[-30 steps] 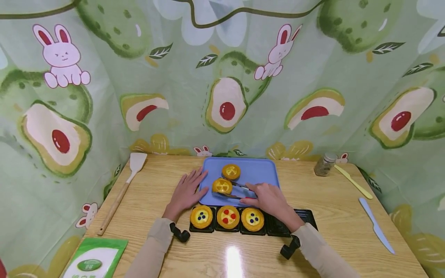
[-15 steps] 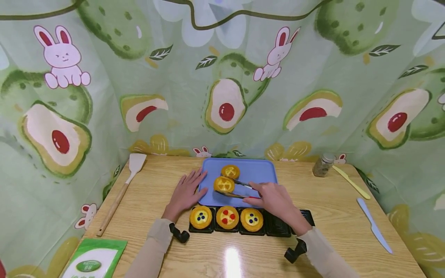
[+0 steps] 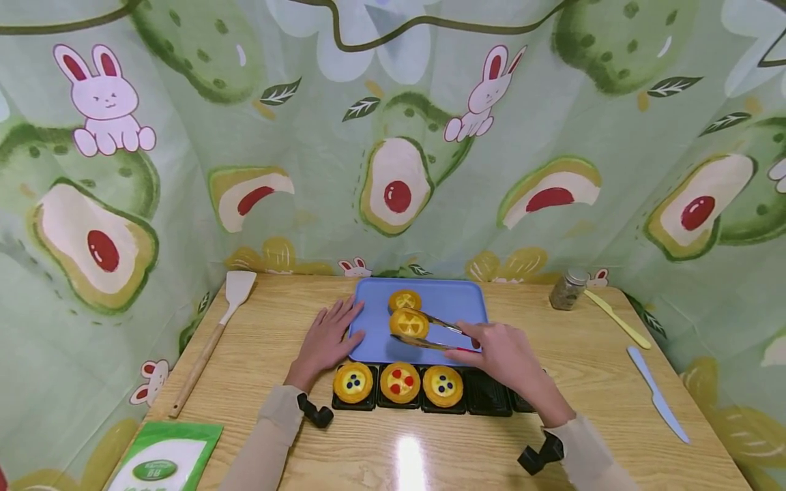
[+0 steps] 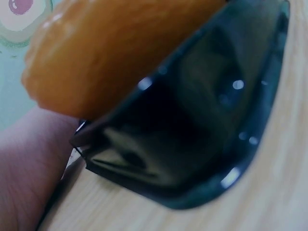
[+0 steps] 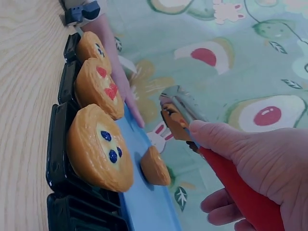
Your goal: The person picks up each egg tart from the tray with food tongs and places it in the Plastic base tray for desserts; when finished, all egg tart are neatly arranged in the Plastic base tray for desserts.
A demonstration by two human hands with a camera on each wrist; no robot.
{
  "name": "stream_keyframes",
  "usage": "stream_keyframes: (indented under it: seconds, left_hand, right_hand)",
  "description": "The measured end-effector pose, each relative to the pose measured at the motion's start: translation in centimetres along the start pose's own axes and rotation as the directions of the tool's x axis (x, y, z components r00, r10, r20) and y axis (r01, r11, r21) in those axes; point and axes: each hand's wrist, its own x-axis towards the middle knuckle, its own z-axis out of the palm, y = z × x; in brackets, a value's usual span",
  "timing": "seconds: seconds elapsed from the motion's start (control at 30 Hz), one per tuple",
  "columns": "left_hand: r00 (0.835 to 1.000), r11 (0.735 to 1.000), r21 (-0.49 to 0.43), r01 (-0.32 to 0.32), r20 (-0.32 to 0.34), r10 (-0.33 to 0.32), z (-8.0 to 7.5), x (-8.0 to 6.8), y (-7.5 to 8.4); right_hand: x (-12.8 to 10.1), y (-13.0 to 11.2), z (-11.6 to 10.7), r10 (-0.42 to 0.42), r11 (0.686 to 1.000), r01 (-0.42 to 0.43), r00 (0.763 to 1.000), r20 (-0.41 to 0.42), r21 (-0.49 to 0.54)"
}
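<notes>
My right hand (image 3: 506,351) grips red-handled tongs (image 5: 236,187). Between the tong tips is an egg tart (image 3: 409,324) with pale wedge marks on top, held up over the blue tray (image 3: 457,296). Behind it, a similar tart (image 3: 404,300) sits on that tray. My left hand (image 3: 328,334) lies with straight fingers on the tray's left edge. Along the front stand black plastic trays holding a tart with dark blue dots (image 3: 353,382), a tart with red pieces (image 3: 400,383) and another blue-dotted tart (image 5: 100,147). The left wrist view shows one tart's side and its black tray up close.
More black plastic trays (image 3: 487,392) continue rightward, partly under my right forearm. A spatula (image 3: 215,341) and a green-white packet (image 3: 166,457) lie at left. At right are a small jar (image 3: 568,290), a yellow knife (image 3: 617,318) and a blue knife (image 3: 658,395). A printed curtain closes the back.
My right hand has moved right, and the tart in the tongs has shifted right and come up off the blue tray. The left hand stays in place.
</notes>
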Motion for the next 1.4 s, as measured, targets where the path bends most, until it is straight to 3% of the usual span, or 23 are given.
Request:
stream_keyframes:
  seconds: [0.57,1.0,1.23,1.4]
  left_hand:
    - [1.000,1.000,0.016,0.008,0.007,-0.008,0.0,-0.1,0.1]
    - [1.000,1.000,0.010,0.016,0.012,-0.016,0.3,0.1,-0.3]
    - [1.000,1.000,0.020,0.011,0.005,-0.011,0.3,0.1,-0.2]
    - [1.000,1.000,0.015,0.002,-0.009,-0.002,0.0,0.1,0.0]
  right_hand:
    - [-4.8,1.1,-2.7,0.044,0.999,-0.046,0.992,-0.121,-0.014]
    - [-9.0,2.6,-3.5,0.166,0.986,-0.168,0.983,-0.074,-0.018]
    - [-11.0,2.7,-3.9,0.260,0.966,-0.259,0.965,0.041,-0.010]
    - [-12.1,2.6,-4.0,0.285,0.958,-0.284,0.955,0.077,-0.030]
